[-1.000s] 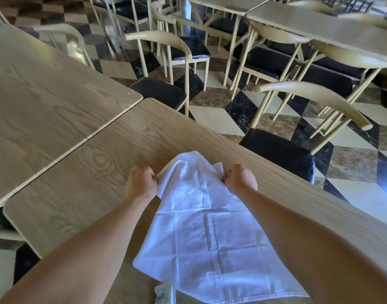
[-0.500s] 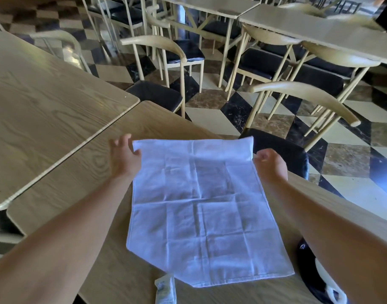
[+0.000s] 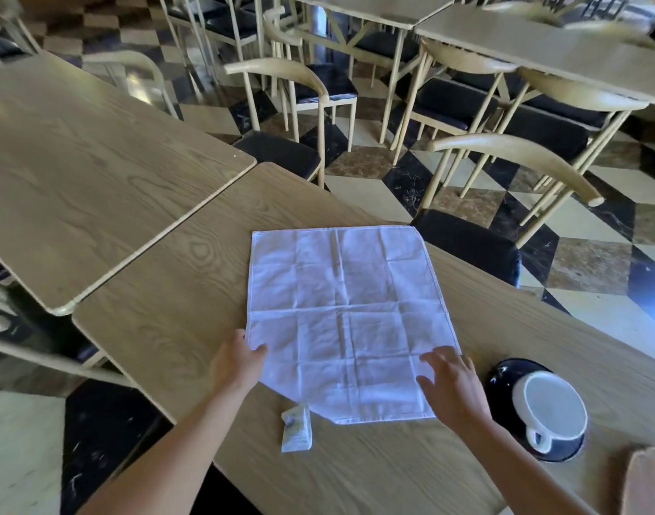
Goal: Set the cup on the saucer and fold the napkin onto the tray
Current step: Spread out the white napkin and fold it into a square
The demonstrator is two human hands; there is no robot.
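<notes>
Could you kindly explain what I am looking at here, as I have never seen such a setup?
No machine here: a person wears a camera on the head, looking down at their own bare arms. A white napkin lies spread flat on the wooden table. The left hand touches its near left edge, thumb on the cloth; the right hand is spread open over its near right corner. Neither lifts anything. To the right, a white cup sits on a dark saucer. A small paper packet lies nearby.
</notes>
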